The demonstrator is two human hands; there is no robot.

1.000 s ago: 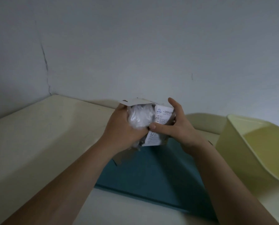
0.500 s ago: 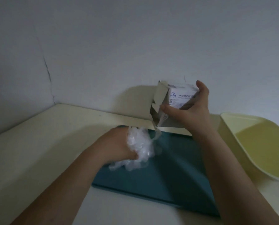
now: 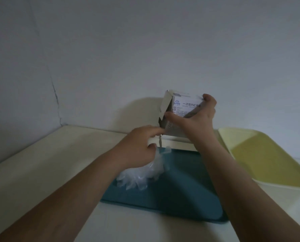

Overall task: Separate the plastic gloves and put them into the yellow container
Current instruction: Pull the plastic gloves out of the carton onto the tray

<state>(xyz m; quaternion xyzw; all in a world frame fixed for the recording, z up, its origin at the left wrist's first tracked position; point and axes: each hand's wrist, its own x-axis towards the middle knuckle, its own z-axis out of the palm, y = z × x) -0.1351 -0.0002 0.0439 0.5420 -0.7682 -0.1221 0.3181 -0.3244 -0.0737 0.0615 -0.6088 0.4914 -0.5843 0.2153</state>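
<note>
A crumpled wad of clear plastic gloves point(image 3: 142, 173) rests on the blue mat point(image 3: 177, 193), partly under my left hand point(image 3: 137, 151). That hand's fingers are curled on the top of the wad and reach toward the open end of the glove box. My right hand point(image 3: 196, 119) holds the white cardboard glove box point(image 3: 182, 107) in the air above the mat's far edge, its torn flap point(image 3: 165, 105) hanging open to the left. The yellow container point(image 3: 233, 138) stands at the right with nothing visible inside.
The cream table point(image 3: 58, 163) meets grey walls at the back and left. The blue mat lies in the middle, touching the yellow container's left side. My two forearms stretch across the near part of the table.
The wad of gloves has come out of the box onto the blue mat. My right hand lifted the box up and to the right; my left hand has now risen toward the box's open end.
</note>
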